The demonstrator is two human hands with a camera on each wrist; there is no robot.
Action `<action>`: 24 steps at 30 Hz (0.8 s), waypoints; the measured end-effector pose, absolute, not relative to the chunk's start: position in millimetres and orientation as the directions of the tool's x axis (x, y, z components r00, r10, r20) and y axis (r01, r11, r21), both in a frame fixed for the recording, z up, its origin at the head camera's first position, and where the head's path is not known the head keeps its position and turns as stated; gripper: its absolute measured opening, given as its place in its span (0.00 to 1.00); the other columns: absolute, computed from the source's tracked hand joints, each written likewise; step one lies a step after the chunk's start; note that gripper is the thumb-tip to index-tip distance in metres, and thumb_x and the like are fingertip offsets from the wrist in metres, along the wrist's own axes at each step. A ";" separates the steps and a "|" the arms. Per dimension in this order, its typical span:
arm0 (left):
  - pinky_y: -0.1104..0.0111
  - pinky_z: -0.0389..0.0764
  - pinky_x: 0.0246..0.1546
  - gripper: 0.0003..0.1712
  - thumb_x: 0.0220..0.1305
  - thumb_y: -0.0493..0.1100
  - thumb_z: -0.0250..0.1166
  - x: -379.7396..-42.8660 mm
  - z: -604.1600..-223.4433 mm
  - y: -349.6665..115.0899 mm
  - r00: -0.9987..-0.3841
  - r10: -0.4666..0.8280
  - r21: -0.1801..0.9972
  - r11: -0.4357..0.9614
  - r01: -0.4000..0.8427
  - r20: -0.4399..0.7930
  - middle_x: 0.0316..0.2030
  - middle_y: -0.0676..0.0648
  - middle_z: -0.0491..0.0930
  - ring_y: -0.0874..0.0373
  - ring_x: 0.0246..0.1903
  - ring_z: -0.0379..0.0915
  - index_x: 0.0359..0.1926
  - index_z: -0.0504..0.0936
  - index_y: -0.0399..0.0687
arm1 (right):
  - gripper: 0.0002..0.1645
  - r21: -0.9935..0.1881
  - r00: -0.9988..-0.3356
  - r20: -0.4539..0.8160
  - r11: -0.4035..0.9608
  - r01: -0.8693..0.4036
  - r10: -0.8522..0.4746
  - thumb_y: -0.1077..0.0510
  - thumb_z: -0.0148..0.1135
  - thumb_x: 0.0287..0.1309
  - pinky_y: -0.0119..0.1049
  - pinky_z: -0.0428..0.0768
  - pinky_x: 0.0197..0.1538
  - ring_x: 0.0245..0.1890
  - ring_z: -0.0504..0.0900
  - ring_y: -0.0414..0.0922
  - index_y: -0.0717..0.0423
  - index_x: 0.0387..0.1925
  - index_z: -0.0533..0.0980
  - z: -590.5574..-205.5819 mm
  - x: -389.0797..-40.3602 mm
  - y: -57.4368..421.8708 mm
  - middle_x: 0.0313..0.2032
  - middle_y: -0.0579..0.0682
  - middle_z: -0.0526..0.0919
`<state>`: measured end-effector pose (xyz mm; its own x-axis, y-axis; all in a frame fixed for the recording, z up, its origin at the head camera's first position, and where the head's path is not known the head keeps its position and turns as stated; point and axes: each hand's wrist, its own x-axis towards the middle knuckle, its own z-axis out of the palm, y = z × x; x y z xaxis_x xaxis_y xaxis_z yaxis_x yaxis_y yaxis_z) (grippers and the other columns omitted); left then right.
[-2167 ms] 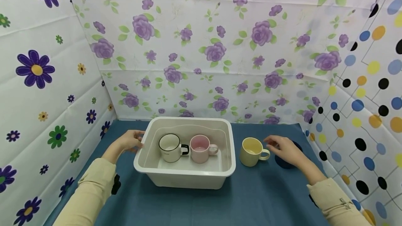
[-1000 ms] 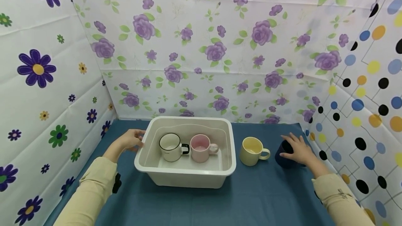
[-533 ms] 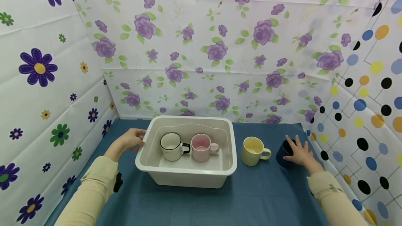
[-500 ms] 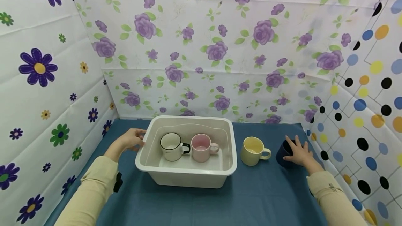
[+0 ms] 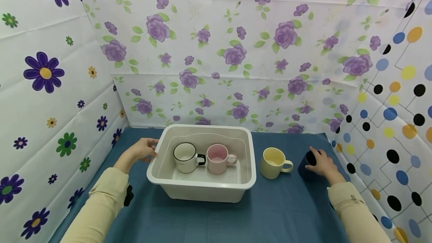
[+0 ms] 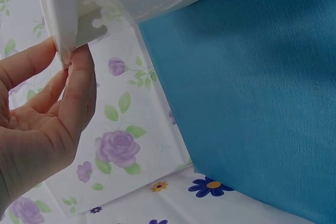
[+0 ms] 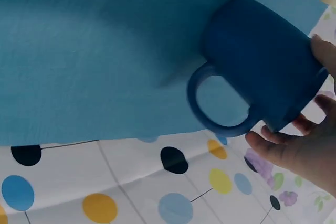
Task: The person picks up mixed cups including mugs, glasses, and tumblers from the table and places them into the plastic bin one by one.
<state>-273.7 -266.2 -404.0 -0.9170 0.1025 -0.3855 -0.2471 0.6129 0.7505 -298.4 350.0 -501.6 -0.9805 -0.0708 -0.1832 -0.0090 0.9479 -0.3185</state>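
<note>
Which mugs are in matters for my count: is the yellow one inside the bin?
No, the yellow mug stands on the blue cloth, beside the bin.

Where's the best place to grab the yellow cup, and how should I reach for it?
Probably by its handle, coming from the person's right: the yellow cup stands upright, and that loop sticks out sideways toward the right hand, so it should be easy to hook.
</note>
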 end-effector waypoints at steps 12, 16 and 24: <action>0.54 0.83 0.43 0.37 0.59 0.28 0.58 -273.6 -405.3 -271.2 -0.919 0.087 0.748 0.612 -0.256 -0.385 0.44 0.36 0.72 0.43 0.48 0.75 0.68 0.54 0.27 | 0.50 -0.274 -0.995 -0.087 0.961 -0.022 -0.047 0.52 0.73 0.43 0.64 0.73 0.38 0.42 0.68 0.77 0.71 0.61 0.58 -498.2 -302.9 342.8 0.56 0.77 0.57; 0.54 0.83 0.43 0.38 0.59 0.28 0.58 -274.7 -403.9 -271.0 -0.916 0.098 0.752 0.609 -0.254 -0.390 0.44 0.35 0.72 0.44 0.48 0.75 0.68 0.54 0.26 | 0.49 -0.271 -0.995 -0.091 0.963 -0.013 -0.039 0.52 0.72 0.44 0.65 0.72 0.36 0.41 0.65 0.79 0.71 0.59 0.57 -502.7 -301.2 344.5 0.54 0.77 0.58; 0.54 0.82 0.44 0.37 0.59 0.27 0.58 -275.7 -403.9 -267.2 -0.913 0.103 0.752 0.608 -0.256 -0.394 0.44 0.36 0.72 0.44 0.47 0.75 0.68 0.54 0.27 | 0.48 -0.269 -0.997 -0.063 0.963 -0.022 -0.041 0.50 0.71 0.46 0.63 0.72 0.32 0.40 0.65 0.79 0.71 0.59 0.55 -511.2 -292.0 348.3 0.54 0.78 0.61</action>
